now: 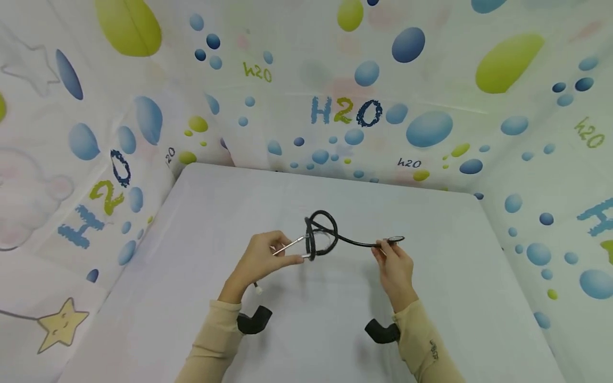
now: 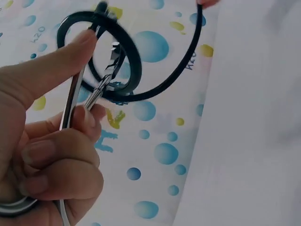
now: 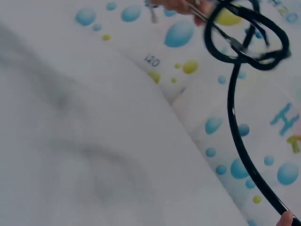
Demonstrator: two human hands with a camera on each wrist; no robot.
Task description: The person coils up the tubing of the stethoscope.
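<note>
A stethoscope with black tubing (image 1: 335, 234) is held above the table between both hands. Its tubing is looped round itself near the metal ear tubes (image 2: 72, 101). My left hand (image 1: 265, 255) grips those ear tubes, with the thumb along one of them and the other fingers curled. One pale eartip (image 1: 258, 290) pokes out below the left hand. In the head view my right hand (image 1: 395, 266) pinches the tubing beside the round chestpiece (image 1: 395, 239). A single stretch of tubing (image 3: 240, 136) runs from the loops to the right fingers; most of that hand lies outside the right wrist view.
Below the hands spreads a white table (image 1: 191, 213). Behind it and at both sides stand white walls (image 1: 297, 74) printed with blue and green drops. Black curved pieces (image 1: 256, 320) sit at both wrists, next to the beige sleeves (image 1: 210, 340).
</note>
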